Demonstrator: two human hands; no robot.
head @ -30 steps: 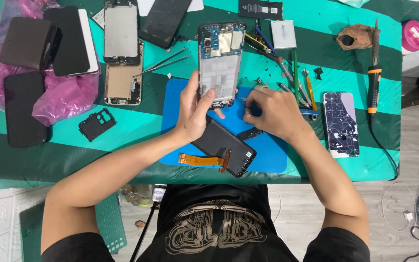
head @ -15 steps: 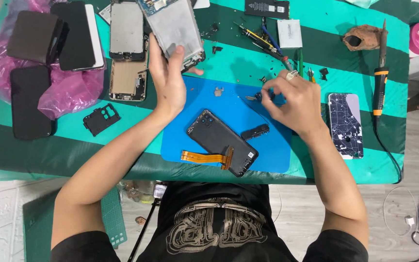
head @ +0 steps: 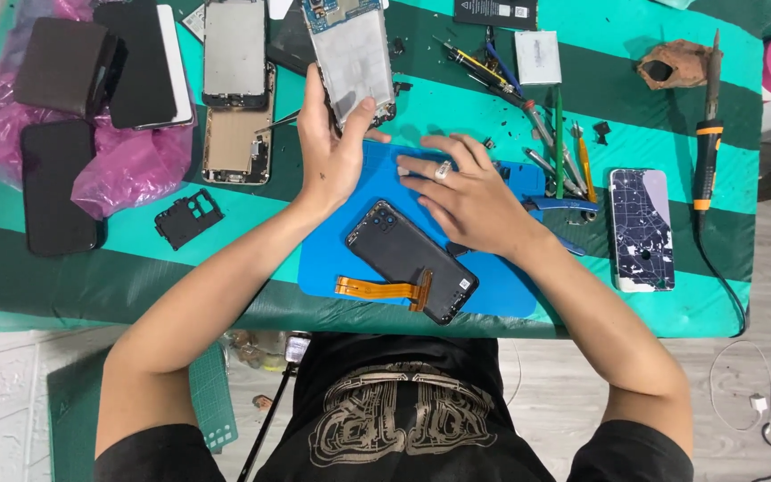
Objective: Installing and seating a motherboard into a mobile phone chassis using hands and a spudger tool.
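Note:
My left hand (head: 332,147) grips an opened phone frame (head: 352,55) by its lower edge and holds it tilted above the far side of the blue work mat (head: 332,259). My right hand (head: 466,192) lies flat on the mat, fingers spread and pointing left, a ring on one finger; nothing shows in it. Just in front of that hand lies a black phone back cover (head: 412,259) with an orange flex cable (head: 377,287) beside it.
Several phones and screens lie at the far left on pink bags (head: 109,170). A black plastic bracket (head: 187,217) sits left of the mat. Tweezers and screwdrivers (head: 555,152), a patterned phone (head: 641,228) and a soldering iron (head: 707,143) lie at right.
My left hand lifted the phone frame off the mat and carried it to the far left. My right hand moved from the tools at right onto the middle of the mat.

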